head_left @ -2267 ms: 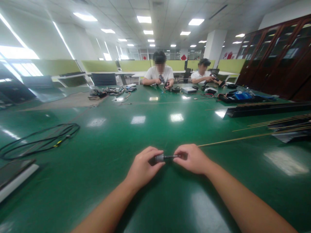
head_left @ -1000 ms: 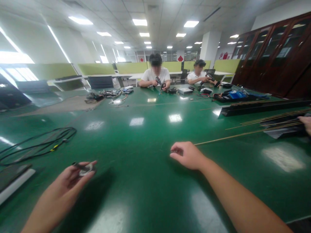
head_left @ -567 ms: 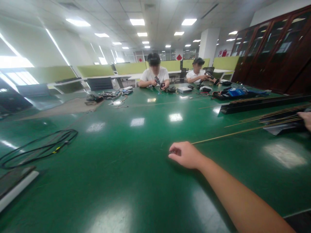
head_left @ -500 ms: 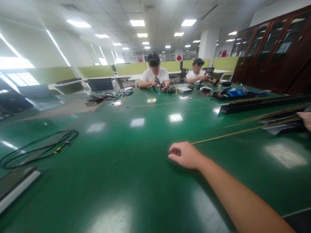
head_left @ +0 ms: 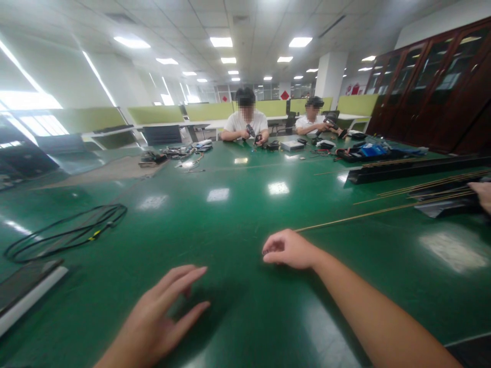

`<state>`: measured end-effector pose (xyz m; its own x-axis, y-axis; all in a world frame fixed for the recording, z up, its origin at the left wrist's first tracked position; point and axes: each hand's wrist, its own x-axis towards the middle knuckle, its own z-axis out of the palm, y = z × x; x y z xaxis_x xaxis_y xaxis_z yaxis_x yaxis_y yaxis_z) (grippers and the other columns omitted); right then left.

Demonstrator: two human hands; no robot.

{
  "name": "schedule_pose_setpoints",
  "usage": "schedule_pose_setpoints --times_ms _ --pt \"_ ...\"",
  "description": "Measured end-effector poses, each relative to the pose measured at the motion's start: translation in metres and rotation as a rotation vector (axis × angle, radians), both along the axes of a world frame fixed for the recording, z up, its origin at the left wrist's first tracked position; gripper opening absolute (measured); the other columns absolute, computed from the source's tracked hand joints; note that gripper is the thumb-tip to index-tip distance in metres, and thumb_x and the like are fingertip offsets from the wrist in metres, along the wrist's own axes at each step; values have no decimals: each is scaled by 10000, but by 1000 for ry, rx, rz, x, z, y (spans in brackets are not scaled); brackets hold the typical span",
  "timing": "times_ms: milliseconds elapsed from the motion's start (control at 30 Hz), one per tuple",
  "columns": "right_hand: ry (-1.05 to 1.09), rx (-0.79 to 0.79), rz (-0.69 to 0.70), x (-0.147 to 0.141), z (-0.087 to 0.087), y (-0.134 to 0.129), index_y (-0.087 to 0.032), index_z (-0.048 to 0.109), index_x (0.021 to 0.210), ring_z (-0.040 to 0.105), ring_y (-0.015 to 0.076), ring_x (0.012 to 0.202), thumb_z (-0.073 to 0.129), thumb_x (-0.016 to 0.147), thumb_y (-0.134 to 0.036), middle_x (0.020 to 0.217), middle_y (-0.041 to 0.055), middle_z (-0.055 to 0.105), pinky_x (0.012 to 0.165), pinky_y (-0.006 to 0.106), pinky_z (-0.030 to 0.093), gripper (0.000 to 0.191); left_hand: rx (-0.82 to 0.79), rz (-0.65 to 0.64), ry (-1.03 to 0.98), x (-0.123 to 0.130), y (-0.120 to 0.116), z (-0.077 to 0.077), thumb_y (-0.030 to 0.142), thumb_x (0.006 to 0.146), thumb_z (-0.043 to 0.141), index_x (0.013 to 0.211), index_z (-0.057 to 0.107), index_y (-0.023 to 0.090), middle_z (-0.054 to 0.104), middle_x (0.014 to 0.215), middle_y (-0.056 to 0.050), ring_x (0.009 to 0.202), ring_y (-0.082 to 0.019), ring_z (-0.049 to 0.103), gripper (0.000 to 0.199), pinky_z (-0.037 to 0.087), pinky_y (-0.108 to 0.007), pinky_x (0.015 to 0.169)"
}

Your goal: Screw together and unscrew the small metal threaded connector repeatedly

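Observation:
My left hand (head_left: 164,306) hovers over the green tabletop (head_left: 230,245) at the lower middle, its thumb and fingers spread apart with nothing between them. To its upper right, my right hand (head_left: 289,249) is curled close to the table. A small dark bit shows at its fingertips, too small to name. Just behind the right hand ends a thin brass-coloured rod (head_left: 353,220), which runs off to the right. The fingers hide whether the rod touches the hand.
Black metal channels (head_left: 414,171) and more thin rods lie at the right, where another person's hand (head_left: 482,194) rests. A coiled black cable (head_left: 69,232) and a flat panel (head_left: 30,291) lie left. Two people work with power tools at the far side, near a blue item (head_left: 372,150).
My left hand has come into view from below, fingers spread. My right hand has shifted slightly left and down, staying curled. Less of the dark bit shows in it.

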<state>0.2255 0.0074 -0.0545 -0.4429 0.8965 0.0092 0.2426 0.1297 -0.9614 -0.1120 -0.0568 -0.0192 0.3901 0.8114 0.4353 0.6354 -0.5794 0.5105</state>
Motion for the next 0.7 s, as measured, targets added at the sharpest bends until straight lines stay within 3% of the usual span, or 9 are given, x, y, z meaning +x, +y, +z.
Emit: schedule_pose_setpoints --times_ms 67,133,200,300,400,567,700 --pt "15 -28 19 0 -1 1 -129 725 876 562 114 566 807 698 -346 682 7 662 525 219 422 292 54 -209 249 39 22 -2 317 809 733 1360 523 366 582 1304 -70 1040 -243 639 592 545 -338 898" --pt "22 -26 31 1 -2 2 -126 730 862 535 106 552 814 691 -364 654 -4 644 519 216 397 305 135 -310 349 79 39 -1 289 868 653 1393 473 323 577 1306 -88 1092 -254 617 556 532 -354 899" --pt "55 -36 57 2 -3 3 -124 730 839 515 102 550 813 693 -404 634 -14 624 526 217 384 327 222 -375 422 111 50 0 268 901 590 1267 563 256 643 1153 -90 984 -244 636 368 523 -356 815" --pt "101 -38 75 4 -4 5 -120 722 790 518 109 589 819 678 -456 647 -13 624 565 225 396 368 317 -361 465 139 56 0 238 926 510 958 622 184 653 857 -62 744 -207 605 128 470 -325 665" --pt "92 -44 72 6 -3 7 -120 726 779 513 112 593 819 674 -476 652 -13 622 559 225 386 382 339 -303 428 146 56 -2 188 910 481 884 592 169 634 852 -69 747 -194 582 116 450 -298 653" --pt "52 21 86 6 -1 5 -135 757 803 534 123 636 820 688 -428 692 -4 643 586 228 409 322 265 -325 407 139 54 -4 144 886 461 871 600 173 651 889 -73 778 -194 590 143 452 -296 685" --pt "13 -3 77 6 0 5 -147 764 976 553 123 631 825 691 -407 720 2 654 579 228 424 390 115 -199 272 122 57 -3 251 904 528 1102 645 221 687 934 -65 842 -220 631 232 487 -323 777"
